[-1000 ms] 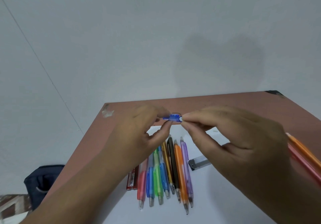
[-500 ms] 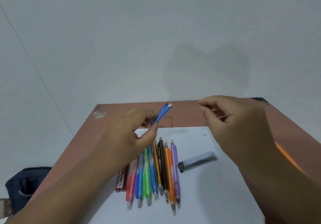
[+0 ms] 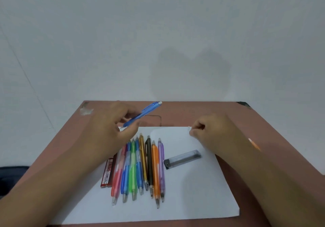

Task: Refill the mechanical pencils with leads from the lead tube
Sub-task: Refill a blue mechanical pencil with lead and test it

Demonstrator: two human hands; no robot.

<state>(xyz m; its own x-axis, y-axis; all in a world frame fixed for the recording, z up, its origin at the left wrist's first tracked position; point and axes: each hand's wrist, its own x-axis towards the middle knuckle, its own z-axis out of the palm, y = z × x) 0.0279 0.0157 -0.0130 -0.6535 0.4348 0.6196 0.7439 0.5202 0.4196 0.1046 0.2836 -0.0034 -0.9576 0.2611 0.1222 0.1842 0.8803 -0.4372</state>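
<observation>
Now my two hands are drawing apart, where a second ago they were meeting at the end of the blue pencil [image 3: 142,115]. My left hand [image 3: 112,131] is keeping its grip clenched round the barrel, holding the pencil tilted above the counter [image 3: 202,114], white end up and away from me. My right hand [image 3: 213,131] is lowering to the far edge of the white paper [image 3: 202,191], fingertips [image 3: 192,132] pinched together; what they are pinching is too small for me to make out, though I am guessing it is the pencil's little end piece, being set down there. If so, the barrel is standing open for leads. The lead tube [image 3: 182,159] is lying on the paper just beside the row of pencils [image 3: 140,167], near my right hand and untouched. A red pack [image 3: 108,173] is sitting at the row's left side. Fetching the tube is looking like my next job.
</observation>
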